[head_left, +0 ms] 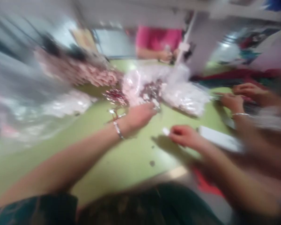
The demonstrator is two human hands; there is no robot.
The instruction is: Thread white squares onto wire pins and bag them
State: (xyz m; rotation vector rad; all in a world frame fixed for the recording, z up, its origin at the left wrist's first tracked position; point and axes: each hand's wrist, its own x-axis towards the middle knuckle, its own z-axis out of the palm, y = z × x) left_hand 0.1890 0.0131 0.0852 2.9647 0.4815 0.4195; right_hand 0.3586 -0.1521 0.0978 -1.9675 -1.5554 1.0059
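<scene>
My left hand (140,116), a bracelet at its wrist, reaches to the near edge of a heap of small shiny metallic pieces (151,90). Blur smears its fingertips, so I cannot tell whether they grip a piece. Over the green table my right hand (183,136) is closed in a pinch on a small white piece (165,131). Left of the heap lies a pile of reddish shiny pieces (115,95). Just behind my left hand, a clear plastic bag (132,82) stands against the heap. Another clear bag (187,98) with pale contents lies to its right.
A white box-like object (220,139) lies right of my right hand. Another person's hands (234,101) work at the right. Across the green table (103,165) sits a person in pink (159,40). Pink bundled items (91,72) and plastic sheeting (49,106) fill the left.
</scene>
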